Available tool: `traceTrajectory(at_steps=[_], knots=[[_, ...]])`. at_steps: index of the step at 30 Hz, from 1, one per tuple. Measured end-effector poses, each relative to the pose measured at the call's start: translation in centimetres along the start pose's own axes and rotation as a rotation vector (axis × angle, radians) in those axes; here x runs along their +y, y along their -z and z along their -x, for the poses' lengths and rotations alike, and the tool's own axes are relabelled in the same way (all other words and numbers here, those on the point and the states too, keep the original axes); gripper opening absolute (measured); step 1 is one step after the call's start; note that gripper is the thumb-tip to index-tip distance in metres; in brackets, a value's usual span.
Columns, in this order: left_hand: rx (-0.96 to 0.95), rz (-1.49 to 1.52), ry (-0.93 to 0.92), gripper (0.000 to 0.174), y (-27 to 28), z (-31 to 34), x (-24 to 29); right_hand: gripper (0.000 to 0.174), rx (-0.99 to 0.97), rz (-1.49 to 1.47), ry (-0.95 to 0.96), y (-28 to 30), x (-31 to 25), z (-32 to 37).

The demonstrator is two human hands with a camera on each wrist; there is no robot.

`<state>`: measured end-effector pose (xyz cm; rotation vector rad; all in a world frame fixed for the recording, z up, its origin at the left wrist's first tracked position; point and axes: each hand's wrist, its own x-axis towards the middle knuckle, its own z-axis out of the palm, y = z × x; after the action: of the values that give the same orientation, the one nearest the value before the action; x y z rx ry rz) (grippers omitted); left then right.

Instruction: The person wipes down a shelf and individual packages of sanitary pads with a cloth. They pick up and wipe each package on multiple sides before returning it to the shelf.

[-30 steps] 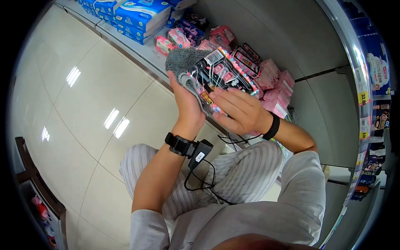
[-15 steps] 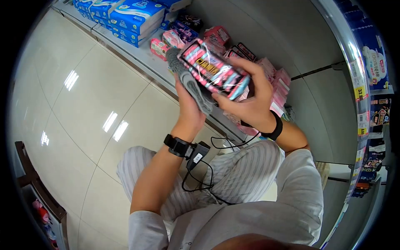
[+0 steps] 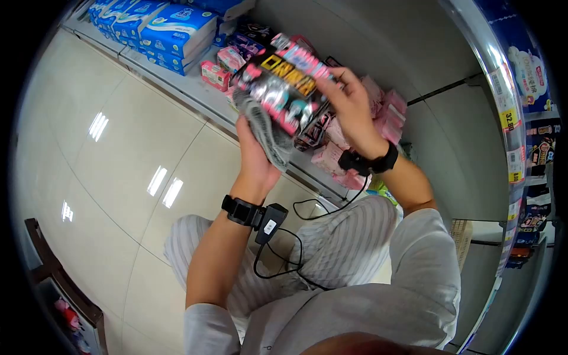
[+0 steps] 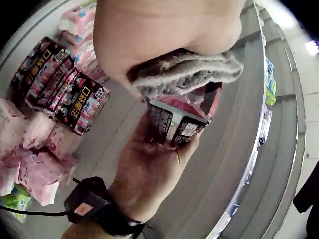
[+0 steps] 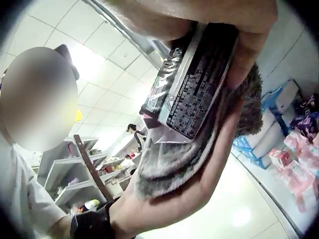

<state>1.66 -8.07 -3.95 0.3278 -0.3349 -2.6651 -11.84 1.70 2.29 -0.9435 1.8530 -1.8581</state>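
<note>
A black and pink package (image 3: 287,86) with yellow lettering is gripped at its right end by my right hand (image 3: 355,112), thumb on one face. My left hand (image 3: 255,160) holds a folded grey cloth (image 3: 266,133) right beside the package's lower left side. In the left wrist view the package's dark printed end (image 4: 177,124) shows below the cloth (image 4: 192,74). The right wrist view has the printed side (image 5: 199,84) of the package against the cloth (image 5: 172,167), which lies in my left hand (image 5: 209,184).
Blue tissue packs (image 3: 177,29) stand at the shelf's far left. Pink packs (image 3: 216,76) and further pink packages (image 3: 387,112) lie on the shelf behind the hands. Similar black and pink packages (image 4: 79,102) lie among them. A shelf rail with price tags (image 3: 507,118) runs down the right.
My right hand has gone from lying over the package to gripping its end, turning it to show other faces and raising it slightly. My left hand still holds the cloth, shifted a little left.
</note>
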Motion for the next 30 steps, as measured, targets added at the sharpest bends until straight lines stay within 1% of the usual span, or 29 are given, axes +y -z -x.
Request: traceTrajectory(at_steps=[1, 3, 4, 5, 7, 8, 10, 11, 13, 14, 15, 17, 18, 19, 20, 21, 22, 23, 25, 26, 28, 29, 30], knots=[[-0.001, -0.005, 0.004, 0.062, -0.1, -0.1, 0.0, 0.038, 0.021, -0.108, -0.017, 0.5, -0.3, -1.0], [0.028, -0.057, 0.008, 0.06, -0.4, -0.1, 0.1, 0.036, 0.134, 0.019, -0.125, 2.4, -1.5, -3.2], [-0.019, -0.072, 0.01, 0.06, -0.5, 0.1, 0.3, 0.039, 0.155, 0.08, 0.015, 3.3, -1.5, -4.5], [-0.02, -0.073, 0.012, 0.06, -0.6, 0.2, 0.6, 0.044, 0.192, 0.138, 0.057, 4.3, -1.9, -5.3], [-0.014, 0.002, -0.045, 0.06, -0.7, 0.3, 1.1, 0.052, 0.212, 0.593, 0.397, 10.0, 2.2, -9.8], [-0.015, 0.001, -0.045, 0.06, -0.6, 0.2, 1.4, 0.052, 0.214, 0.592, 0.398, 12.4, 3.9, -11.4], [-0.066, 0.034, -0.079, 0.06, -0.5, 0.0, 1.8, 0.054, 0.153, 0.655, 0.26, 16.0, 6.7, -13.3], [-0.071, 0.032, -0.084, 0.06, -0.5, 0.0, 1.8, 0.054, 0.153, 0.654, 0.268, 16.9, 7.6, -13.4], [-0.081, 0.014, -0.114, 0.061, -0.4, -0.1, 1.8, 0.058, 0.101, 0.759, 0.155, 18.5, 9.8, -13.8], [-0.084, 0.01, -0.115, 0.061, -0.2, -0.3, 1.8, 0.063, 0.019, 0.802, 0.21, 19.9, 11.9, -14.3], [-0.083, 0.008, -0.107, 0.061, 0.0, -0.4, 1.7, 0.063, 0.021, 0.799, 0.212, 20.0, 13.0, -14.2], [-0.081, 0.0, -0.097, 0.061, 0.0, -0.5, 1.6, 0.072, -0.093, 0.938, 0.013, 20.0, 14.6, -13.5], [-0.083, -0.011, -0.099, 0.061, 0.0, -0.5, 1.5, 0.071, -0.14, 0.966, -0.088, 20.3, 15.4, -13.3], [-0.083, -0.023, -0.101, 0.062, 0.0, -0.5, 1.4, 0.071, -0.138, 0.957, -0.09, 19.9, 14.2, -13.3], [-0.078, -0.033, -0.102, 0.062, -0.1, -0.5, 1.5, 0.068, -0.231, 0.833, -0.262, 18.9, 11.2, -13.4], [-0.074, -0.028, -0.098, 0.062, -0.3, -0.5, 1.6, 0.066, -0.326, 0.703, -0.429, 18.1, 9.9, -13.7], [-0.071, -0.022, -0.095, 0.062, -0.4, -0.6, 1.7, 0.057, -0.07, 0.659, -0.42, 18.9, 11.5, -14.7], [-0.065, -0.03, -0.097, 0.062, -0.3, -0.6, 1.6, 0.057, -0.074, 0.65, -0.422, 20.6, 12.1, -15.9], [-0.075, -0.006, -0.106, 0.064, 0.2, -0.7, 1.3, 0.047, 0.042, 1.035, -0.248, 23.1, 12.2, -17.3], [-0.075, -0.011, -0.109, 0.064, 0.3, -0.7, 1.2, 0.047, 0.042, 1.03, -0.245, 24.0, 13.1, -17.9], [-0.066, -0.008, -0.083, 0.065, 0.3, -0.7, 0.9, 0.034, -0.046, 1.261, -0.188, 25.9, 17.1, -19.0], [-0.068, -0.013, -0.09, 0.065, 0.1, -0.7, 0.8, 0.034, -0.046, 1.256, -0.181, 26.1, 18.0, -19.3], [-0.038, -0.019, -0.101, 0.063, -0.3, -0.8, 0.6, 0.03, -0.133, 1.401, -0.138, 26.0, 18.7, -19.6]])
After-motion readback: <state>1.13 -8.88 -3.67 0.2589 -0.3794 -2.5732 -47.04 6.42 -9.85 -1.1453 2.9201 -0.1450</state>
